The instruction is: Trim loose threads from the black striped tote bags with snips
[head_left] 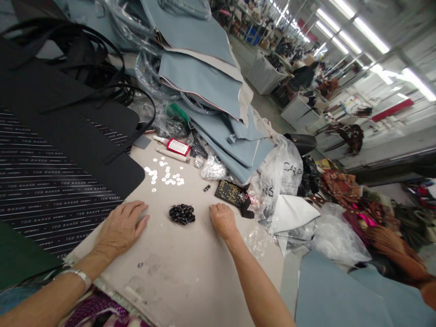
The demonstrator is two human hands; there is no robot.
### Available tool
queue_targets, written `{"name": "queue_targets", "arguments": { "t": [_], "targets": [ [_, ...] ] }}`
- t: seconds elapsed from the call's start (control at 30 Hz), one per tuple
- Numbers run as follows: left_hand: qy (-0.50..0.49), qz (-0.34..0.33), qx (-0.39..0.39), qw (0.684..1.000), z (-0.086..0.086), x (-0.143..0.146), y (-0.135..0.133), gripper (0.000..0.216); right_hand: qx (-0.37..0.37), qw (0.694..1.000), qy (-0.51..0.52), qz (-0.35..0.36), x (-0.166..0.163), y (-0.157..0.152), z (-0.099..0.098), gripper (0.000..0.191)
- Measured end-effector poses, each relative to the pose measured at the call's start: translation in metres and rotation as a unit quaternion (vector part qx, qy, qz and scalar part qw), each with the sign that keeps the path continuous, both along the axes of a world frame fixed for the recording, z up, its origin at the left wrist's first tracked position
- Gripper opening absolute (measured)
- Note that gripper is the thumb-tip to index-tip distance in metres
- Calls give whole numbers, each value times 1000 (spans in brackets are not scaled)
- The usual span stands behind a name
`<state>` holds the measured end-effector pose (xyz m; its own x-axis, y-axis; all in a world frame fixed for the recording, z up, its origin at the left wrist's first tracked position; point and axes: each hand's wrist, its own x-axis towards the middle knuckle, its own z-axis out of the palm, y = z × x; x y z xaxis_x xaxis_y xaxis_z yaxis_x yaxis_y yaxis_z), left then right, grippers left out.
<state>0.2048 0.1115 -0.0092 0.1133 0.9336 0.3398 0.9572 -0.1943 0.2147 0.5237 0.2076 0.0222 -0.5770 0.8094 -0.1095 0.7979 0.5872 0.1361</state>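
My left hand (123,229) lies palm down at the table's left side, beside the black fabric panel (112,175), with its fingers loosely stretched out. My right hand (223,221) rests on the table with its fingers curled closed; whatever may be inside them is hidden. Between the two hands sits a small heap of shiny black pieces (182,214). Beyond it, small white discs (166,175) are scattered. A black block with gold-coloured dots (229,193) lies just past my right hand, and a small dark piece (207,187) lies to its left.
A red bottle with a white label (178,146) and a pale-handled tool (173,155) lie beyond the discs. Blue-grey sheets (204,86) are stacked at the back. Clear plastic bags (282,168) crowd the right side. Black straps (88,59) loop at back left.
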Motion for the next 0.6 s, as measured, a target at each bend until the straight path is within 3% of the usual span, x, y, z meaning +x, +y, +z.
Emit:
{"name": "queue_targets", "arguments": {
  "t": [0.37, 0.6],
  "targets": [
    [0, 5, -7, 1000, -1, 1, 0, 29, -44, 997, -54, 37, -13, 11, 13, 15],
    [-15, 4, -14, 1000, -2, -1, 0, 29, 60, 994, -24, -87, 27, 40, 31, 24]
  ]
}}
